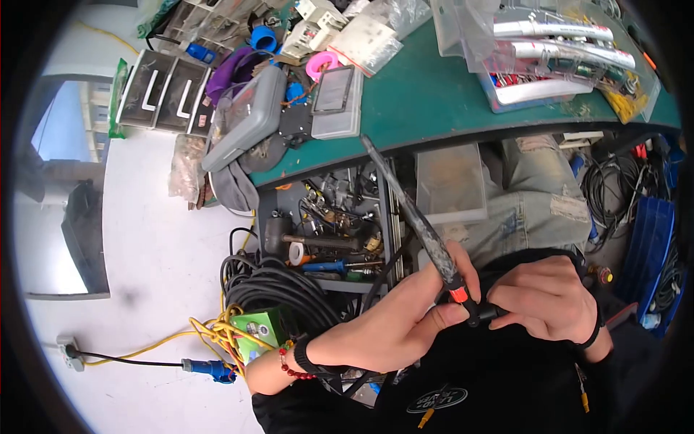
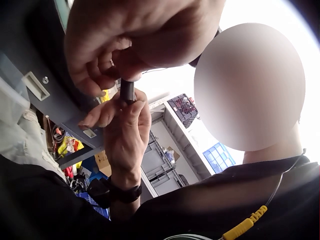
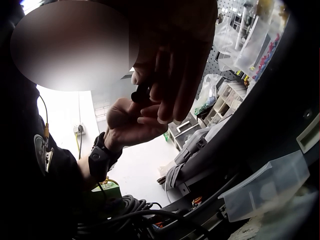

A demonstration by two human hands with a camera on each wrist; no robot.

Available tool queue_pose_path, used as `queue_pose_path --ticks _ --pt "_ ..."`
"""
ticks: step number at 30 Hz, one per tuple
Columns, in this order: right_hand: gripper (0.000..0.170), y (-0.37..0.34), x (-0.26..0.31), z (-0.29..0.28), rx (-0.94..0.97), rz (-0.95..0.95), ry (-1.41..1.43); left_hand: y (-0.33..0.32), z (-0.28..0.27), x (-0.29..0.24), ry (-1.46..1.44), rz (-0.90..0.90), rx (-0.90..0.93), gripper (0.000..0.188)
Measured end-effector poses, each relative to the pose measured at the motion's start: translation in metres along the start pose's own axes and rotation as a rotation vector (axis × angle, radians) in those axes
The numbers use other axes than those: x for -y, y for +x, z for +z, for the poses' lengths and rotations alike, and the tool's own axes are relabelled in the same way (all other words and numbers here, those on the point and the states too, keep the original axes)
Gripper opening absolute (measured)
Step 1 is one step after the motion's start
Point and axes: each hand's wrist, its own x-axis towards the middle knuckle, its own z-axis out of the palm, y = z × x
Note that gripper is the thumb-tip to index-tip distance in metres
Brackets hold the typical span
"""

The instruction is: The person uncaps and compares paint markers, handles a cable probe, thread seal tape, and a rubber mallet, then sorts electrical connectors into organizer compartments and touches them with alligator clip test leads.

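A long, worn black welding torch [image 1: 416, 213] with a red band slants up from my hands toward the bench. My left hand [image 1: 405, 322] grips it close to the red band, thumb lying along its lower end. At that end a short black cylindrical piece [image 1: 490, 312] sticks out sideways, and my right hand [image 1: 549, 296] pinches it between thumb and fingers. From the left wrist view the same black cylinder [image 2: 128, 91] shows between the fingertips of both hands. In the right wrist view its round dark end [image 3: 140, 95] shows beside my shadowed right fingers.
A green bench [image 1: 405, 101] carries plastic cases and clutter. Below it, an open drawer [image 1: 332, 286] holds a mallet [image 1: 311, 239] and loose tools. Coiled black cable [image 1: 278, 293] and a green box [image 1: 260, 329] lie at left. A clear bin [image 1: 452, 181] sits by my legs.
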Motion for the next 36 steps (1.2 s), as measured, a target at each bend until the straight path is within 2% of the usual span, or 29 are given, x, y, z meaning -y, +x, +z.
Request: queue_pose_path --ticks 6,13,30,33,35,36 --pt "0.034 -0.001 0.001 -0.003 0.028 0.039 0.019 0.002 0.003 0.008 -0.011 -0.001 -0.033 0.009" --pt "0.032 -0.004 -0.001 0.000 -0.010 0.079 0.006 0.001 0.005 0.011 0.068 0.067 -0.092 0.011" --pt "0.029 -0.004 0.002 -0.002 -0.006 0.112 0.038 0.002 0.008 0.010 0.108 0.087 -0.099 0.009" --pt "0.029 0.003 0.006 0.000 -0.015 0.172 0.074 0.002 0.011 0.012 0.095 0.149 -0.129 0.013" --pt "0.027 0.002 0.006 0.006 0.002 0.246 0.158 0.004 0.011 0.012 0.284 0.214 -0.108 0.024" --pt "0.027 0.000 0.006 0.009 0.003 0.246 0.159 0.003 0.012 0.009 0.284 0.214 -0.109 0.024"
